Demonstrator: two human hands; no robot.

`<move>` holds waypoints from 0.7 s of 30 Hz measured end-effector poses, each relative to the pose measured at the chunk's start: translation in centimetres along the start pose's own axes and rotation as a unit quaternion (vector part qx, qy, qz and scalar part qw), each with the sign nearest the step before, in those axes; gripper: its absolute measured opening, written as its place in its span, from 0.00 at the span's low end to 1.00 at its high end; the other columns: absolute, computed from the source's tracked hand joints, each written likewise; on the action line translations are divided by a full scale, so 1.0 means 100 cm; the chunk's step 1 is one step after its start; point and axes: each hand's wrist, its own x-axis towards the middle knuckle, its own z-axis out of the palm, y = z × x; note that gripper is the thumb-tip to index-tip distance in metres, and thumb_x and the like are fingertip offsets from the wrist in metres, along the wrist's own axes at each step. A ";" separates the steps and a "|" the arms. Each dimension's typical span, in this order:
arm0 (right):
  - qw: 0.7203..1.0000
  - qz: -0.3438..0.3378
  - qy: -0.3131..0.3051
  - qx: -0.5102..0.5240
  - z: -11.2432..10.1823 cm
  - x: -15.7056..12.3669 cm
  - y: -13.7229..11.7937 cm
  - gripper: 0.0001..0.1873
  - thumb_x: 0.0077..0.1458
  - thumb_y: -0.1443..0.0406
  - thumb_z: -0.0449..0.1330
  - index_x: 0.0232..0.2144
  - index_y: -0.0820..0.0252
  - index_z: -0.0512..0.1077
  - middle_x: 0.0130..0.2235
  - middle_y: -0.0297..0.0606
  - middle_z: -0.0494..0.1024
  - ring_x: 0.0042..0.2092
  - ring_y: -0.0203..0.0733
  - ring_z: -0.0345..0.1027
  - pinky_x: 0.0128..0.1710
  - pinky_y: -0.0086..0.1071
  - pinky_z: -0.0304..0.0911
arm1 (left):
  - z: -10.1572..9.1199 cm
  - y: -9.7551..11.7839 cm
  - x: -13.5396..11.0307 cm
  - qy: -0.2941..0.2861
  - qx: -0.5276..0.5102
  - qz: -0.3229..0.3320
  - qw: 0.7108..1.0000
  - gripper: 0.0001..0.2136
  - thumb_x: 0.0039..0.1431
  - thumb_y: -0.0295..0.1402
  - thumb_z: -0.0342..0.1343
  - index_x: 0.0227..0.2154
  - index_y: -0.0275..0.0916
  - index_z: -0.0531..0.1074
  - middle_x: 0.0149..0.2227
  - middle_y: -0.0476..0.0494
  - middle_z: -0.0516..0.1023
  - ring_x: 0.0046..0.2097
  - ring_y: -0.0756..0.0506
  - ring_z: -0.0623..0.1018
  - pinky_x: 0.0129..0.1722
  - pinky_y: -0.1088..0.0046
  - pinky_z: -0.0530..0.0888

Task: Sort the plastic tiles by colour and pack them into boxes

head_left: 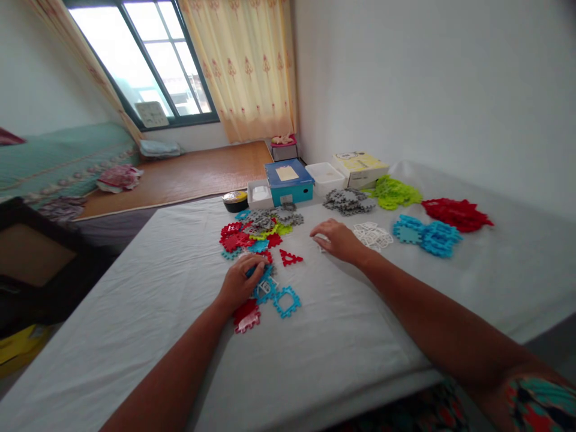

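Interlocking plastic tiles lie in a mixed heap of red, blue, grey and green. My left hand is at its near side, fingers curled over a blue tile. Beside that hand are a blue square frame tile, a dark red tile and a red triangular tile. To the right, my right hand is low over the cloth, its fingers bent around a small white piece, mostly hidden under them. A pile of white pieces lies just beyond its wrist.
Sorted piles of grey, lime green, red and blue tiles lie along the right. A blue box, white tub, yellow box and black round container stand at the table's back.
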 end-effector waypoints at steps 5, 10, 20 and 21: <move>0.998 0.036 0.042 0.020 -0.005 0.004 0.023 0.10 0.60 0.64 0.55 0.39 0.60 0.77 0.41 0.41 0.80 0.43 0.43 0.69 0.48 0.35 0.59 | 0.000 0.000 0.000 -0.002 0.006 0.004 1.000 0.13 0.64 0.38 0.49 0.37 0.40 0.77 0.39 0.42 0.79 0.43 0.44 0.77 0.48 0.64 0.72; 0.999 -0.026 -0.007 0.034 -0.002 0.001 0.014 0.09 0.58 0.64 0.59 0.38 0.60 0.77 0.41 0.41 0.80 0.44 0.44 0.68 0.48 0.36 0.59 | 0.000 -0.002 0.000 -0.007 0.004 0.004 1.000 0.12 0.64 0.38 0.48 0.37 0.41 0.77 0.40 0.43 0.79 0.44 0.44 0.77 0.49 0.65 0.72; 0.991 0.022 -0.085 -0.105 -0.004 -0.003 0.012 0.06 0.55 0.70 0.59 0.34 0.59 0.77 0.40 0.43 0.79 0.47 0.50 0.65 0.45 0.41 0.58 | -0.001 -0.001 0.000 -0.004 0.001 0.003 1.000 0.12 0.63 0.37 0.49 0.37 0.41 0.77 0.40 0.42 0.79 0.44 0.44 0.77 0.49 0.65 0.72; 0.992 0.023 -0.073 -0.099 -0.004 -0.002 0.011 0.06 0.56 0.70 0.59 0.35 0.59 0.77 0.40 0.43 0.79 0.47 0.49 0.65 0.46 0.41 0.58 | -0.001 -0.001 0.000 -0.003 0.001 0.003 1.000 0.12 0.63 0.37 0.49 0.37 0.41 0.77 0.40 0.42 0.79 0.44 0.44 0.77 0.49 0.65 0.72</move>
